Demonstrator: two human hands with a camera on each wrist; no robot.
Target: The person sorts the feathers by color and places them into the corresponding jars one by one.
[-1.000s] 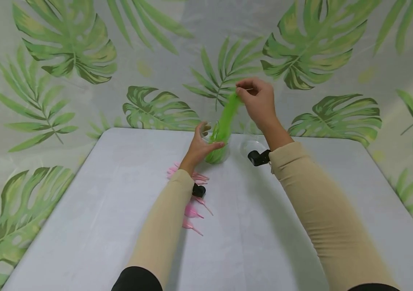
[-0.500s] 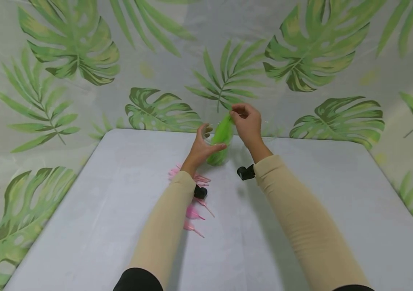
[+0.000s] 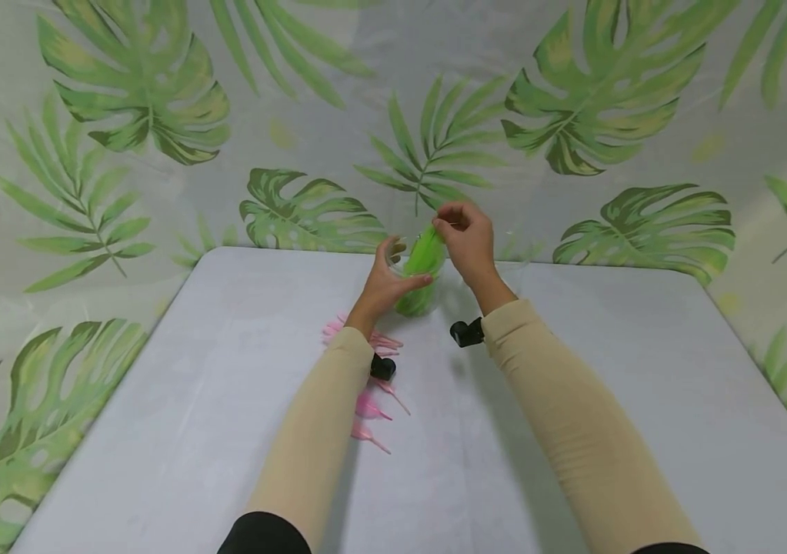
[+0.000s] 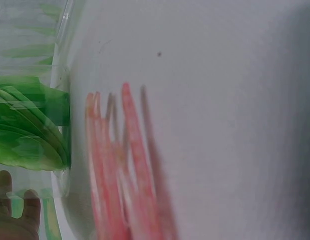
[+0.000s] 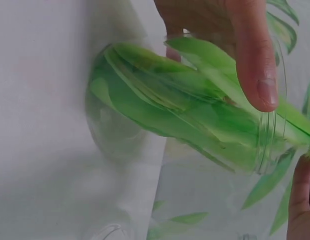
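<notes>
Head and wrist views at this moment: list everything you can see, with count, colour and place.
table: one, white-covered, across the middle
backdrop: one, pale with green leaf print, behind the table
clear jar: one, colourless, towards the table's back
green feathers: several, overlapping, green, inside the jar and past its mouth
clear container: one, colourless, faint, right of the jar
pink feathers: several, partly hidden, pink, nearer than the jar
wrist cameras: two, black, one per arm
sleeves: two, beige, forearms
left hand: one, bare, holding the jar
right hand: one, bare, pinching green feathers
</notes>
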